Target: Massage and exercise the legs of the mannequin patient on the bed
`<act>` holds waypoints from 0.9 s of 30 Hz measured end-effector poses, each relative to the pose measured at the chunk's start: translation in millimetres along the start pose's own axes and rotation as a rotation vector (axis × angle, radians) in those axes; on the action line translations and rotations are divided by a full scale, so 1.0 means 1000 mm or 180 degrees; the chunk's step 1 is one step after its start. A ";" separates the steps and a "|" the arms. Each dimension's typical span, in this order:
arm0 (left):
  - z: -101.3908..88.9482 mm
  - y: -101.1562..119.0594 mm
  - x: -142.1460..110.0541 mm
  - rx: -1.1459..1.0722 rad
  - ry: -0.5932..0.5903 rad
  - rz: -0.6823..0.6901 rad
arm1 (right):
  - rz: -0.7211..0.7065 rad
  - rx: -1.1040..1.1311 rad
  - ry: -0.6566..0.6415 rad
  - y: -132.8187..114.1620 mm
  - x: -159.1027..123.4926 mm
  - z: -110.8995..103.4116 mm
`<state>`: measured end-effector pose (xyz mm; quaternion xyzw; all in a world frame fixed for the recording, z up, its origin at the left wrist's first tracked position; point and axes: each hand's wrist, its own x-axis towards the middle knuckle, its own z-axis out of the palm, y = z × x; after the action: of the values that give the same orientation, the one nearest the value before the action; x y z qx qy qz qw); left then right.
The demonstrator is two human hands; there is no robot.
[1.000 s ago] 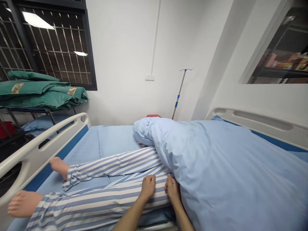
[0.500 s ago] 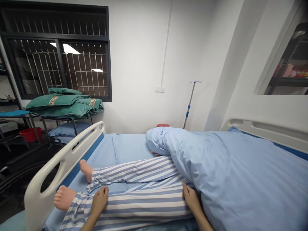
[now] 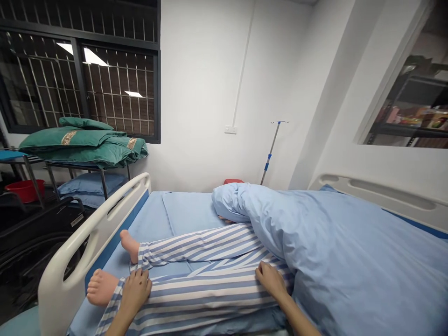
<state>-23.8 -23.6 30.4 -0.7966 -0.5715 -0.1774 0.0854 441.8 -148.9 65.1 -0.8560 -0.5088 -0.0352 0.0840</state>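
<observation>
A manikin with smooth, plastic-looking feet (image 3: 102, 287) lies on the bed in blue-and-white striped trousers (image 3: 210, 293). My left hand (image 3: 136, 288) curls over the near trouser leg just above the ankle, its fingertips hidden on the far side. Higher up the same leg, around the thigh, my right hand (image 3: 272, 279) has its fingers bent into the striped cloth. A light blue quilt (image 3: 336, 247) covers the manikin's upper body and lies folded back beside my right forearm. The far leg rests straight on the blue sheet (image 3: 189, 205).
A white footboard (image 3: 56, 284) stands at the left and a headboard (image 3: 371, 189) at the right. Behind the bed are a drip stand (image 3: 271, 154) and a red object (image 3: 234, 181). Green bedding (image 3: 84, 144) is stacked beyond a black wheelchair (image 3: 45, 233).
My left hand has gone from a pinch to a broader hold over the lower leg. My right hand has shifted slightly left along the thigh. The camera view has moved a little.
</observation>
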 end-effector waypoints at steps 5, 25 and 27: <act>0.015 -0.010 -0.009 0.0306 -0.0277 0.0475 | -0.0599 0.0246 0.0036 -0.079 -0.004 0.010; 0.089 -0.044 0.006 -0.0183 0.0030 -0.0821 | -0.2030 0.2270 -0.0811 -0.510 0.036 0.064; 0.099 -0.068 0.012 0.0269 0.0081 -0.1880 | -0.2065 0.1742 -0.1187 -0.511 0.039 0.081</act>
<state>-65.9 42.8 -60.6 -0.5893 -0.7843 -0.1806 0.0703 10.2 138.8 46.6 -0.5907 -0.7474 0.2305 0.1985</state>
